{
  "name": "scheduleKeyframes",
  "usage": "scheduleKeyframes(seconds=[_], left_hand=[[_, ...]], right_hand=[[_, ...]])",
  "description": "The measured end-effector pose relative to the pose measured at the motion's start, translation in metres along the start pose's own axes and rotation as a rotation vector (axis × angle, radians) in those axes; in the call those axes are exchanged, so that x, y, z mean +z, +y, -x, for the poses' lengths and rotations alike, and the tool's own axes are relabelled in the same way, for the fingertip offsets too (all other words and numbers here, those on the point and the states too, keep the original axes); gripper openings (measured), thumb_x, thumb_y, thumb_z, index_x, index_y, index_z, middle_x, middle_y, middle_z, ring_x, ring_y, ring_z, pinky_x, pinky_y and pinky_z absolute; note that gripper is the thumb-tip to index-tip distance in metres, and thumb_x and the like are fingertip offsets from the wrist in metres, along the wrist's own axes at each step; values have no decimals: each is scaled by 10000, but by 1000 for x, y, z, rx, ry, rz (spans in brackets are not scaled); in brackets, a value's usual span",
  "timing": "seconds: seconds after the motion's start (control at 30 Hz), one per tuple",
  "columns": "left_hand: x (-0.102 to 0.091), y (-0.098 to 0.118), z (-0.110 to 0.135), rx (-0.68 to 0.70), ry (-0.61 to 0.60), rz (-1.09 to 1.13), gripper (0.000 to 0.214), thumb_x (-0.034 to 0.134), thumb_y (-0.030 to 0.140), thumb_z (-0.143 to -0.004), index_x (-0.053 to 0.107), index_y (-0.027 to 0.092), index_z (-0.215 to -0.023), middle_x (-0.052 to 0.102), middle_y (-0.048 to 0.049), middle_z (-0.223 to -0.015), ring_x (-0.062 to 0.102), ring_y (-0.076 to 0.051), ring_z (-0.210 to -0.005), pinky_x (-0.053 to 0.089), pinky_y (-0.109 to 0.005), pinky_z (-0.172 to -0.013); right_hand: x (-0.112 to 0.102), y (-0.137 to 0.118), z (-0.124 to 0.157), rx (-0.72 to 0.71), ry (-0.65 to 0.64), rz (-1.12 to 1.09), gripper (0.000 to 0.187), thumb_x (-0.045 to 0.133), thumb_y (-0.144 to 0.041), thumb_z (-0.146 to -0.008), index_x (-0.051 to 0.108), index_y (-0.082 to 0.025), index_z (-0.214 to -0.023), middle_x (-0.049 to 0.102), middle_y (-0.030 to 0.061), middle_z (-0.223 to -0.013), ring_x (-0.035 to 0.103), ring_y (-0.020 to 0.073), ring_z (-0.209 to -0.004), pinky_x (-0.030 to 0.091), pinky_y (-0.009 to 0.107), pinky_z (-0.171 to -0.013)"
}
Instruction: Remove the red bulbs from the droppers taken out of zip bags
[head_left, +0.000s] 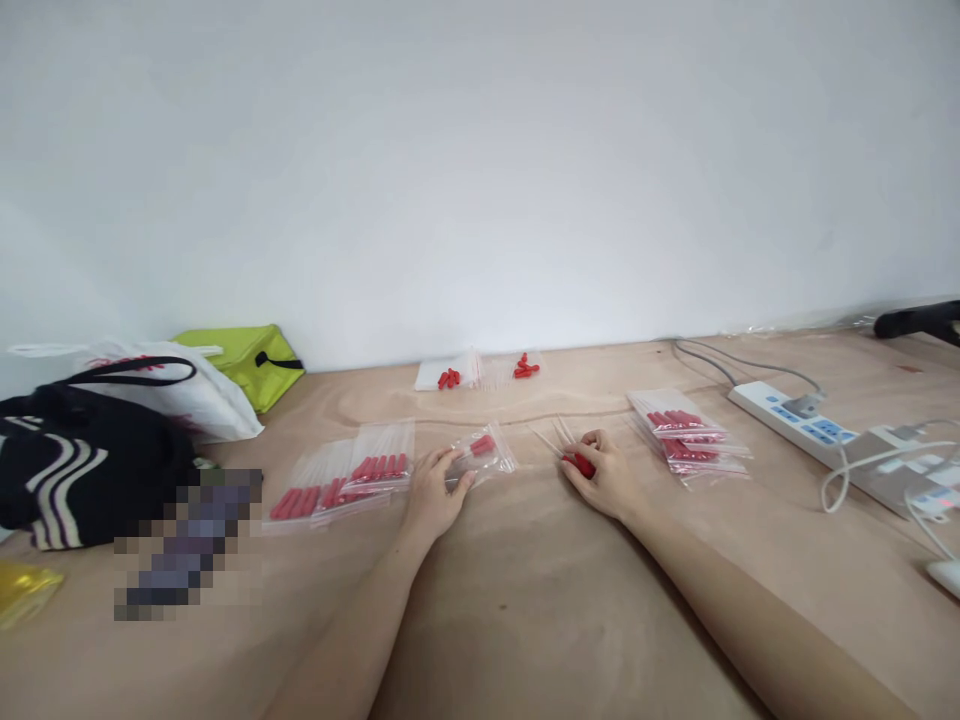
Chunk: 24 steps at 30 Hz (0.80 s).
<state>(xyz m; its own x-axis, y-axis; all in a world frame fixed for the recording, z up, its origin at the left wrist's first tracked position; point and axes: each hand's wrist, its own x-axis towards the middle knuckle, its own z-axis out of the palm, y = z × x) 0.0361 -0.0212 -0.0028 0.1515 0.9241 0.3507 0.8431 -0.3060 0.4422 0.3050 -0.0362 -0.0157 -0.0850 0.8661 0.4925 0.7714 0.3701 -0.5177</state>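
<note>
My left hand (437, 495) grips the near left side of a small clear zip bag (496, 462). A red-handled piece (482, 446) shows inside that bag. To the right, my right hand (606, 482) is closed around a bunch of thin pale sticks with red handles (580, 463). Their pale ends fan out up and left, low over the table. Beside my left hand lie overlapping zip bags of red-handled sticks (379, 467). Right of my right hand is a pile of similar filled bags (682, 435).
Against the wall lie bags (480, 372) with small red pieces (526, 366) on them. A white power strip (795, 425) with cables is on the right. On the left stand a black striped bag (112, 470), a white plastic bag (225, 400) and a lime-green bag (251, 350).
</note>
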Motion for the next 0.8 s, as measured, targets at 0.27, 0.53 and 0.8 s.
scheduleKeyframes(seconds=[0.27, 0.53, 0.8], left_hand=[[1, 1, 0, 27, 8, -3, 274, 563, 296, -737, 582, 208, -996, 566, -55, -1037, 502, -212, -1000, 393, -374, -893], [-1, 2, 1, 27, -11, 1, 295, 562, 308, -737, 577, 206, -1013, 562, -61, -1051, 500, -213, -1006, 390, -370, -895], [-3, 4, 1, 19, -31, -4, 300, 552, 299, -744, 576, 180, -1018, 563, -82, -1063, 497, -221, -1013, 385, -381, -902]], right_hand=[[-5, 2, -3, 73, -20, -51, 207, 501, -353, -742, 644, -210, -790, 509, 26, -715, 515, 142, -634, 439, 281, -625], [-6, 5, -3, 110, -31, -115, 241, 469, -366, -780, 652, -210, -759, 578, 35, -719, 546, 158, -680, 431, 280, -658], [-10, 9, -5, 201, 114, -56, 276, 441, -399, -789, 626, -195, -794, 560, 60, -775, 532, 189, -737, 400, 306, -665]])
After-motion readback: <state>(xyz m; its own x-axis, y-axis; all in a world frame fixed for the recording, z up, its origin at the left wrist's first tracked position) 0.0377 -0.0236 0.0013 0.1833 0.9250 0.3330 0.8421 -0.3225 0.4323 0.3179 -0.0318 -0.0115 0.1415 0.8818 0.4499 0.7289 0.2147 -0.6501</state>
